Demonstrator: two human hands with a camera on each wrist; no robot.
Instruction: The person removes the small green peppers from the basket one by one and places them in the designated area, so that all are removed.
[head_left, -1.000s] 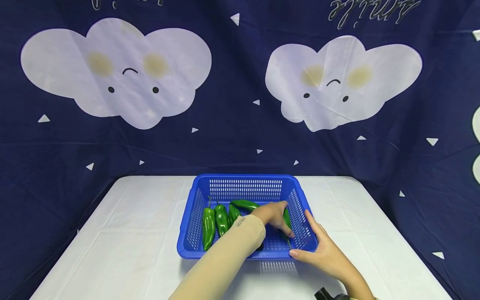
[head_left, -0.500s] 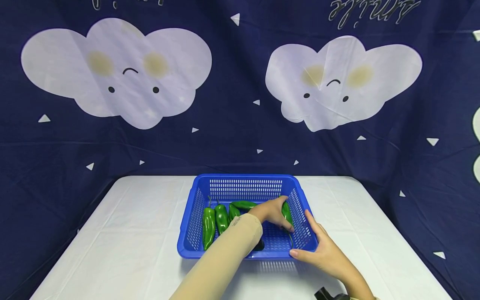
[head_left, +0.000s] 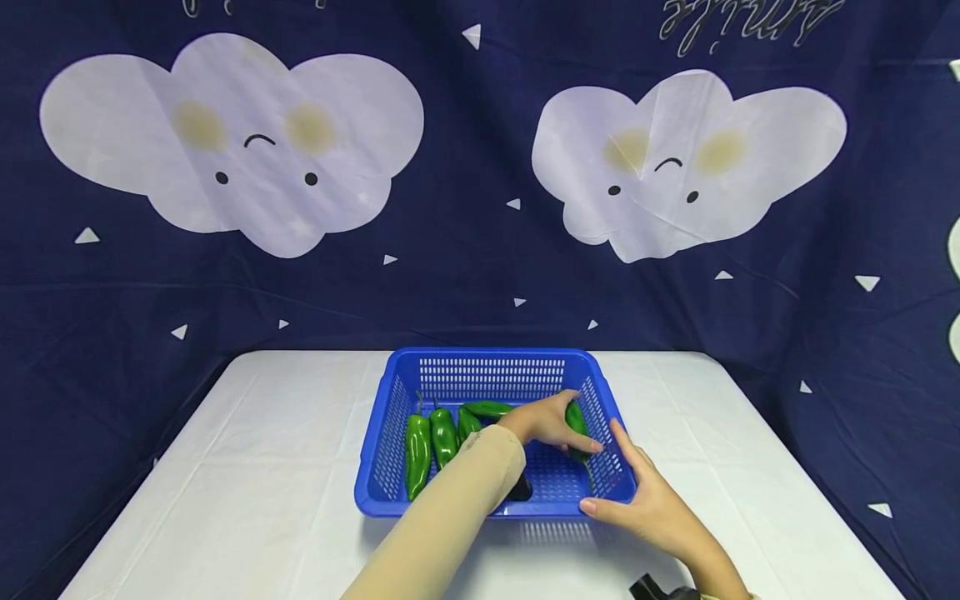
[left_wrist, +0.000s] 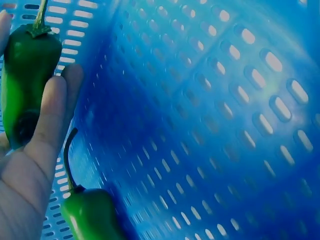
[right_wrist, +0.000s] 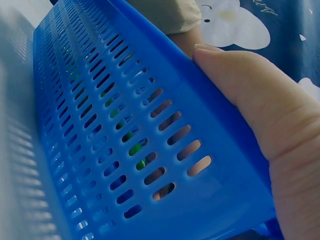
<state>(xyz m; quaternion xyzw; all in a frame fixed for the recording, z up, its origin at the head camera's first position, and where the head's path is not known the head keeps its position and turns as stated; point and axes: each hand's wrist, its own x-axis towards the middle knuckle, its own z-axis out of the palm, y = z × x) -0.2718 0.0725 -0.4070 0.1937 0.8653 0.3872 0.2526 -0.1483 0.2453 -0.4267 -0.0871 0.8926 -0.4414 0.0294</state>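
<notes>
A green pepper (head_left: 577,418) lies at the right inside of the blue basket (head_left: 491,508). My left hand (head_left: 546,422) reaches into the basket and holds this pepper between thumb and fingers. Close up in the left wrist view, the fingers (left_wrist: 50,107) lie along the green pepper (left_wrist: 31,65), its stem pointing up. Another green pepper (left_wrist: 92,212) with a dark curved stem sits nearby. My right hand (head_left: 651,500) spans the basket's near right corner, fingers spread. Its thumb (right_wrist: 240,75) rests on the rim in the right wrist view; the other fingers are mostly hidden there.
Several more peppers are in the basket: one (head_left: 417,457) by the left wall, one (head_left: 443,435) beside it, and one (head_left: 486,409) lying sideways farther back. My left forearm covers part of the basket. A white-covered table (head_left: 285,467) stands before a dark blue curtain (head_left: 465,292).
My left hand and the pepper in it have shifted slightly away and to the right, toward the basket's right wall. The thumb has swung right. My right hand has stayed in place.
</notes>
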